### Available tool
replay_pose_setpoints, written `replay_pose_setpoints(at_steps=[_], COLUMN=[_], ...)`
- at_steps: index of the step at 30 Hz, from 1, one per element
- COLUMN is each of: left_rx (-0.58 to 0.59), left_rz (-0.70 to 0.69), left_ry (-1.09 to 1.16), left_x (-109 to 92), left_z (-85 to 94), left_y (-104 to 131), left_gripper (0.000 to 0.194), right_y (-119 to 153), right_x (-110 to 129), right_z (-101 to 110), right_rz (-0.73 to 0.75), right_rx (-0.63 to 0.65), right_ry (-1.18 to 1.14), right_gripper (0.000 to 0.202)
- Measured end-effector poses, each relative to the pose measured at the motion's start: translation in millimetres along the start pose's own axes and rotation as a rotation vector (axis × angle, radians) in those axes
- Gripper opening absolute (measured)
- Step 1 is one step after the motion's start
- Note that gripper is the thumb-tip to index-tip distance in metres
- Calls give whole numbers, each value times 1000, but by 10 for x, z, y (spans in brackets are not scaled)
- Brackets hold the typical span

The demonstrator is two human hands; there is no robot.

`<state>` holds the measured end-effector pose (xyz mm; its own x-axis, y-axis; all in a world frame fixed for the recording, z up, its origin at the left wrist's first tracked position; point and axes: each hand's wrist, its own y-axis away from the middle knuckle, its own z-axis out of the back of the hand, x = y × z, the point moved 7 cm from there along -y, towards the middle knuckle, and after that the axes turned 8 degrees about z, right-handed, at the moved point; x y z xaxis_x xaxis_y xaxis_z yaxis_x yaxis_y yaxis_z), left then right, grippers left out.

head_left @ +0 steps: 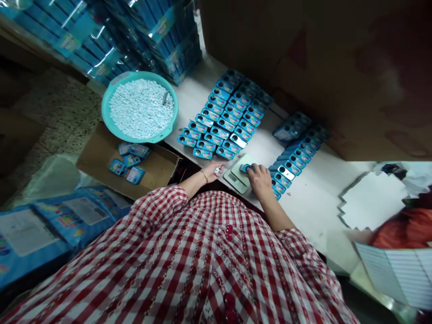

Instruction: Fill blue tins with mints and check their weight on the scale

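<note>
My left hand [213,171] is curled, palm up, around a few small white candies [217,170] at the table's near edge. Beside it lies a pale kitchen scale [232,180] with a small display. Over the scale, my right hand [260,180] grips a small blue tin [245,168] that is on or just above the weighing plate; the fingers partly cover it. Rows of blue tins with round dark openings [221,119] stand just beyond my left hand. More tins [293,162] line up to the right of my right hand.
A turquoise basin [107,118] of white candies, with a scoop [165,97] in it, stands at the left. Below it, a cardboard box [101,148] holds several tins. Wrapped blue packs [162,36] are stacked behind. A large brown carton [286,54] bounds the far right side.
</note>
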<state>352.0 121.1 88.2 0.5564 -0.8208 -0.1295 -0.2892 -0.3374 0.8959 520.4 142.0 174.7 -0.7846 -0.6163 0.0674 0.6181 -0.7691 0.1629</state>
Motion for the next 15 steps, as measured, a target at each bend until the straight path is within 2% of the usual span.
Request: replay_pose_setpoints(at_steps=[3, 5, 10, 12, 15], left_rx=[67, 74, 133, 134, 98], left_rz=[96, 139, 242, 258, 241], left_ry=[75, 105, 71, 66, 77], left_x=[139, 240, 490, 539, 544], left_z=[97, 164, 210, 243, 323], left_y=[141, 203, 259, 271, 295], left_gripper=[16, 21, 33, 34, 30], right_y=[120, 177, -15, -138, -236], right_x=[61, 249, 1031, 1204, 1332], right_z=[91, 103, -92, -180, -242], right_rz=[-84, -48, 201, 225, 296], right_rx=[-131, -163, 6, 76, 123], right_ry=[-142, -275, -545, -543, -540], right_gripper=[33, 32, 30, 30, 28])
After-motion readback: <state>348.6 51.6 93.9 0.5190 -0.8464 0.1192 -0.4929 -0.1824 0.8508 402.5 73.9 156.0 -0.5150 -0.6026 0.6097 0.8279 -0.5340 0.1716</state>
